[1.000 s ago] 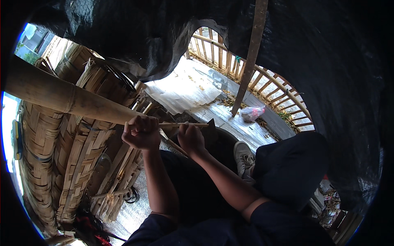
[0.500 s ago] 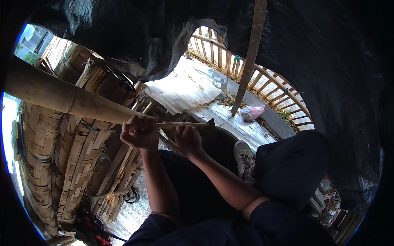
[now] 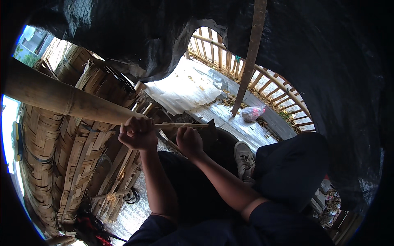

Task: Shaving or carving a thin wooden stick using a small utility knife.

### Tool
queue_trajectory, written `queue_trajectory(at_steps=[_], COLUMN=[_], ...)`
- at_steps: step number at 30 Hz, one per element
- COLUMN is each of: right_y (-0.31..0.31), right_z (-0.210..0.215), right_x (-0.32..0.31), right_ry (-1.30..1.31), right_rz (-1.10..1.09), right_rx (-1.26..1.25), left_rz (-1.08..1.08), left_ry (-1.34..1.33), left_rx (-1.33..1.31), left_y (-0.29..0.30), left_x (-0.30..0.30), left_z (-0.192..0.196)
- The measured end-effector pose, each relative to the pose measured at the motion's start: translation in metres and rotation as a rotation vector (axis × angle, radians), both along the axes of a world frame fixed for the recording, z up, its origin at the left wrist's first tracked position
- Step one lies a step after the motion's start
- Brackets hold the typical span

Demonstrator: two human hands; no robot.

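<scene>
My left hand (image 3: 138,133) is closed in a fist around a thin, pale bamboo strip (image 3: 193,125), close to the end of a thick bamboo pole (image 3: 86,102) that slants in from the upper left. The strip sticks out to the right of that fist, towards a dark pointed edge (image 3: 211,124). Just below the strip my right hand (image 3: 190,142) is also closed. Beside it a narrow slanting piece (image 3: 168,142) shows in shadow; what these fingers grip is hidden. My bent leg and a light shoe (image 3: 244,159) lie to the right.
Stacked woven bamboo rolls (image 3: 41,164) fill the left side, with loose bamboo slats (image 3: 123,180) beside them. Black sheeting (image 3: 123,33) hangs overhead. A narrow upright bar (image 3: 248,61) stands ahead, near a clear plastic bag (image 3: 251,113) and a bamboo fence (image 3: 279,86).
My right hand has dropped slightly away from the strip, showing more of it. My left fist has shifted a little to the left. The rest looks the same.
</scene>
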State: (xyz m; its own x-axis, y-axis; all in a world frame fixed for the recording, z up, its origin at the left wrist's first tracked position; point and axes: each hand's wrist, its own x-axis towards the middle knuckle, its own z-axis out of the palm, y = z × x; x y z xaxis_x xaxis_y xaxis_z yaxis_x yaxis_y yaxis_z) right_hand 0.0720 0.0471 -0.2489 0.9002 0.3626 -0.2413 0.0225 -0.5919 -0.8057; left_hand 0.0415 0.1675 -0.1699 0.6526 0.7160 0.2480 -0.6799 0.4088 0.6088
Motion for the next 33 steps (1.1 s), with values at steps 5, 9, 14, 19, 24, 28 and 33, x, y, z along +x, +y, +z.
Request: queue_trajectory(at_steps=[5, 9, 14, 19, 24, 28, 33], right_y=[-0.039, -0.009, 0.002, -0.037, 0.001, 0.006, -0.047], right_z=[-0.084, 0.006, 0.028, -0.098, -0.032, 0.014, -0.12], right_x=[0.027, 0.011, 0.001, 0.025, 0.008, 0.003, 0.021], right_ry=[0.055, 0.002, 0.038, 0.121, -0.051, 0.019, -0.02], right_rz=[-0.059, 0.077, 0.074, -0.053, 0.136, 0.132, -0.037], right_rx=[-0.206, -0.06, 0.091, -0.204, -0.061, 0.084, -0.254], left_rz=[-0.017, 0.032, 0.018, 0.039, 0.037, 0.035, 0.041], left_ry=[-0.047, -0.024, -0.009, -0.032, -0.027, -0.023, -0.037], left_rx=[0.108, 0.027, 0.029, 0.021, 0.033, 0.042, 0.036], left_y=[0.008, 0.004, 0.004, 0.005, 0.009, 0.006, 0.002], left_x=[-0.002, -0.002, -0.005, -0.006, -0.006, -0.004, 0.0], left_z=[-0.001, 0.001, 0.004, 0.0, 0.001, 0.001, 0.002])
